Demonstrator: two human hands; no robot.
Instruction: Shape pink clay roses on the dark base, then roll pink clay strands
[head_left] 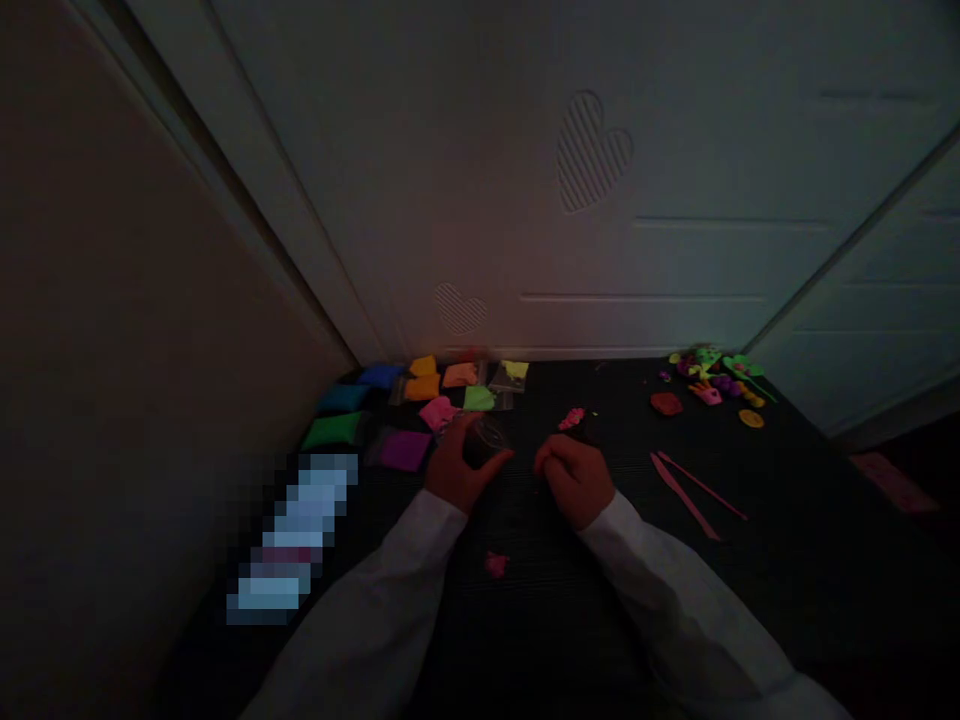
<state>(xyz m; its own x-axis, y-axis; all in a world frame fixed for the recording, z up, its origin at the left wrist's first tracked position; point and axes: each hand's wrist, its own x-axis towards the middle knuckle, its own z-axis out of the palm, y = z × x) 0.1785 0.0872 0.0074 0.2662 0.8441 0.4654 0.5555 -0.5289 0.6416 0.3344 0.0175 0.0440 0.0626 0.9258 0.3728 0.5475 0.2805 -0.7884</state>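
- Sleeves [679, 595], white, two: nearest the camera, over a black tabletop [555, 630].
- Left hand [454, 468]: thumb and fingers curved around a clear round piece [489, 433].
- Right hand [576, 478]: fingers curled in; contents, cannot tell.
- Pink lump [496, 564]: on the tabletop between the forearms.
- Pink piece [572, 418]: just beyond the right hand.
- Pink tools [688, 500], two: right of the right hand, lying flat.
- Packets [405, 450], assorted colours: left and beyond, the pink one [437, 412] partly behind the left hand.
- Small colourful shapes [705, 393]: far right corner.
- White panel [480, 180], heart reliefs: along the far edge.
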